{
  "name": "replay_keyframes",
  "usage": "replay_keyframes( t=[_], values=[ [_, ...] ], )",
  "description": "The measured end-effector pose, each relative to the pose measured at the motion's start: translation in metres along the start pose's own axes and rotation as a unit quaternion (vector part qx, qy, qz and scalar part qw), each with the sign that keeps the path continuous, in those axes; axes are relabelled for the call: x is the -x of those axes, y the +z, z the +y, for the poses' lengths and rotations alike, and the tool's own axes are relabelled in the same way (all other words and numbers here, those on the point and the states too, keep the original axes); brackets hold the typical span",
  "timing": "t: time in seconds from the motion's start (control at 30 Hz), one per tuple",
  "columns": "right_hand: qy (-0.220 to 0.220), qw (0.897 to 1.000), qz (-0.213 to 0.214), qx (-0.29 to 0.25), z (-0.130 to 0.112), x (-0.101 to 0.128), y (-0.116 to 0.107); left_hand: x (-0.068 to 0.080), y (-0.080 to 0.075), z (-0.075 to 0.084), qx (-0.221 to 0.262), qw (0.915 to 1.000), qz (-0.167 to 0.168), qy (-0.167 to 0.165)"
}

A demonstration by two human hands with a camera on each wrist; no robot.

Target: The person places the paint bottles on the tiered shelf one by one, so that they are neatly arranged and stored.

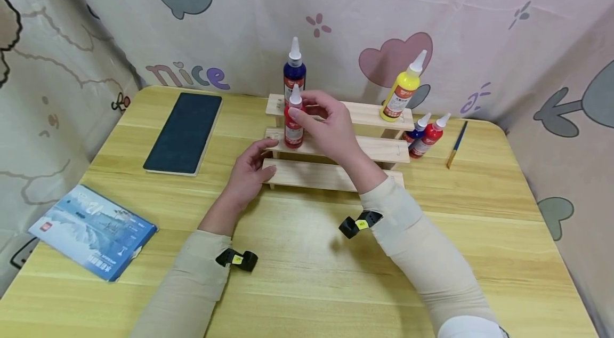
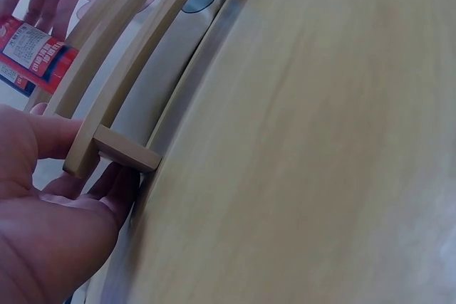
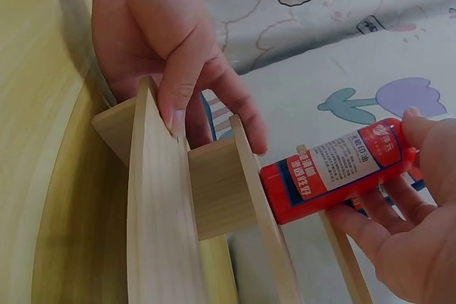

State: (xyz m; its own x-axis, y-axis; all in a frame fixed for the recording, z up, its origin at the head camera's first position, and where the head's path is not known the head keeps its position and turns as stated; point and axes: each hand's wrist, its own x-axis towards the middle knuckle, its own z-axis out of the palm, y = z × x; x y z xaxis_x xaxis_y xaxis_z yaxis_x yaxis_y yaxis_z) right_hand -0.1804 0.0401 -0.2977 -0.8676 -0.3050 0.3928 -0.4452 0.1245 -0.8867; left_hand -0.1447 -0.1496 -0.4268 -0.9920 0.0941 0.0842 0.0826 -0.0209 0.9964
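A pale three-step wooden rack (image 1: 336, 159) sits on the grainy wooden table (image 1: 307, 274). The left hand (image 1: 249, 170) grips its left end. The right hand (image 1: 328, 125) pinches a glossy red squeeze bottle (image 1: 293, 123), white-nozzled, upright on the middle step.

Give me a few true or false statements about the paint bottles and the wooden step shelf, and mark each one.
1. The right hand holds a red bottle on the shelf's middle step. True.
2. The left hand lifts the dark board off the table. False: it grips the wooden shelf at its left end; the dark board lies untouched.
3. The yellow bottle stands on the top step. True.
4. The paintbrush lies on the lowest step. False: it lies on the table, right of the shelf.
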Motion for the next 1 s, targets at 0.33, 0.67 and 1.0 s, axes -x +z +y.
replay_keyframes(
  t=[0.33, 0.67, 1.0],
  values=[
    [-0.002, 1.0, -0.005, 0.013, 0.002, -0.002, 0.0, 0.0, 0.003, 0.007, 0.016, 0.9999, -0.002, -0.004],
    [-0.009, 0.999, 0.034, -0.004, -0.002, 0.008, -0.004, 0.002, 0.006, 0.014, 0.005, 1.0, 0.0, -0.004],
    [0.0, 0.999, 0.043, -0.009, -0.006, 0.046, -0.024, -0.003, 0.002, -0.002, 0.0, 0.9999, 0.007, -0.011]
  ],
)
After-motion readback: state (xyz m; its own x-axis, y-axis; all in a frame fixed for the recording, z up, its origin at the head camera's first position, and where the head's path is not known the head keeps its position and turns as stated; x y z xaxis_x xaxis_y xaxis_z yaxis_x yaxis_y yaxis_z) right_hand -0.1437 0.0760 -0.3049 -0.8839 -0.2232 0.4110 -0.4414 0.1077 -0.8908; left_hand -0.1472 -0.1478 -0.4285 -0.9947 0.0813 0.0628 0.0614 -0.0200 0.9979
